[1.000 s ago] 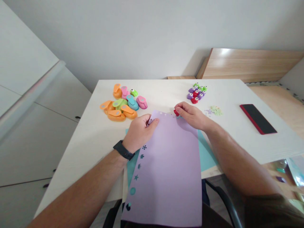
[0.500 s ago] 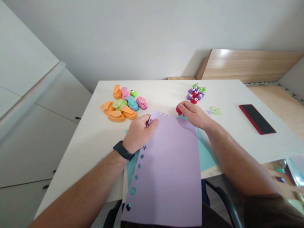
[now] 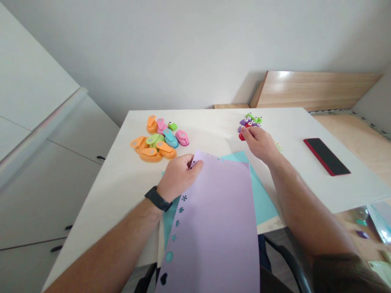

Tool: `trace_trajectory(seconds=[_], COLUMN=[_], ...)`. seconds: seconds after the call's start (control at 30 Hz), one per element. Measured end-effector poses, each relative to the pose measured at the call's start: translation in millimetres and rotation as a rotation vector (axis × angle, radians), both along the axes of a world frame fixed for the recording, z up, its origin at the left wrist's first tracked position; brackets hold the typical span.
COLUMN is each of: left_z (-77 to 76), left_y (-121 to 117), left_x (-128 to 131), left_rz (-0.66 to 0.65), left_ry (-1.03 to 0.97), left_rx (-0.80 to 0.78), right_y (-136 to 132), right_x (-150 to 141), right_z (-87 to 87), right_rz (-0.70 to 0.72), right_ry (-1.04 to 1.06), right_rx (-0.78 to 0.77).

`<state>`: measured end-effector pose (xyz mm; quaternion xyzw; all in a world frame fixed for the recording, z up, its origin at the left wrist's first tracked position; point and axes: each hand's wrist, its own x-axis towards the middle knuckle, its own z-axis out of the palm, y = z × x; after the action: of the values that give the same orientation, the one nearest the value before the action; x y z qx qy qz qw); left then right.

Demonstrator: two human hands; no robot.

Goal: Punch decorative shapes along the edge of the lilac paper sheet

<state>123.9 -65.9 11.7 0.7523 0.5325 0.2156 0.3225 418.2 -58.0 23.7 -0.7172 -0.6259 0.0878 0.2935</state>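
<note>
A lilac paper sheet (image 3: 214,219) with punched shapes down its left edge lies over a teal sheet (image 3: 262,199) on the white table (image 3: 122,179). My left hand (image 3: 179,177) pinches the lilac sheet's upper left corner. My right hand (image 3: 259,142) has reached to the cluster of small punches (image 3: 251,120) and holds a small red punch (image 3: 241,136) at its near edge, fingers closed round it.
A pile of larger orange, pink, green and blue punches (image 3: 160,140) sits at the table's far left. Paper bits (image 3: 277,146) lie beside my right wrist. A red-edged black phone (image 3: 326,156) lies to the right. A wooden board (image 3: 311,89) leans behind the table.
My right hand has carried the small red punch off the lilac sheet's top edge and back to the small punch cluster. The view has tilted slightly; my left hand keeps its hold.
</note>
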Motion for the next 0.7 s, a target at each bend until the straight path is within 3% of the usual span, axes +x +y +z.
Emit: trace_trajectory(seconds=[0.27,0.7], left_z=[3.0,7.1], left_y=[-1.1,-0.9], left_x=[0.1,1.6], left_rz=[-0.027,-0.063], left_ry=[0.041,0.117], left_rx=[-0.037,-0.046], right_y=[-1.3,-0.4], right_x=[0.7,17.6], right_z=[1.0,7.0], right_rz=[-0.025,-0.066], right_ry=[0.015,-0.440], right_rx=[-0.125,-0.378])
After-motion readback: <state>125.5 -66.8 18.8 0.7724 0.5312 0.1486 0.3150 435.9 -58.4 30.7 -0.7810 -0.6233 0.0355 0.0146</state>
